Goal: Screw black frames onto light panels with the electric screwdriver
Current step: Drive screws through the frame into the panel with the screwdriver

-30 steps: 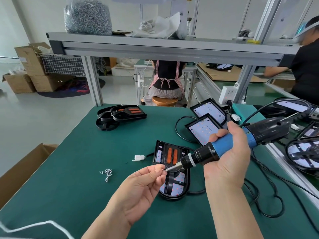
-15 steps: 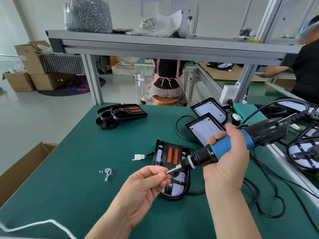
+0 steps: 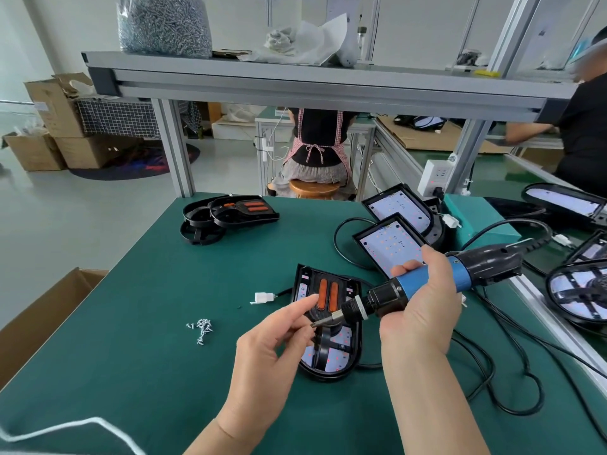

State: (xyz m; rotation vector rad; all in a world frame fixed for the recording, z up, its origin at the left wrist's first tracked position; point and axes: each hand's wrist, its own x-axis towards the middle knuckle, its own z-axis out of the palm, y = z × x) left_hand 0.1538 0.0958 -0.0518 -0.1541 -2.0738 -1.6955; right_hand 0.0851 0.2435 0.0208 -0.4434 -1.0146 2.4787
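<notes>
Right hand (image 3: 423,310) gripped the blue barrel of the electric screwdriver (image 3: 387,298), fingers wrapped fully round it, with the tool held nearly level above the light panel (image 3: 338,354) and its bit (image 3: 323,321) pointing left. Left hand (image 3: 272,343) was raised to the bit tip, forefinger and thumb on either side of it. Whether they pinched a screw could not be told; none was visible at that size.

The light panel lay flat on the green table (image 3: 164,290), directly below both hands, with the black frame (image 3: 313,280) seated on top of it. Loose screws (image 3: 201,328) lay in a small heap to the left of the panel. Spare frames (image 3: 226,215) were stacked beyond the panel to its left, and two unframed panels (image 3: 391,244) lay beyond it to its right.

The step in hand was judged to be loading a screw onto the bit. To do it well:
- Seat the screw head square on the bit before releasing it.
- Bring the tool upright over the frame hole before pulling the trigger.
- Keep the frame from shifting on the panel.
- Keep the cord clear of the panel.

No brand, label or writing could be read on the screwdriver, frame or panel.
</notes>
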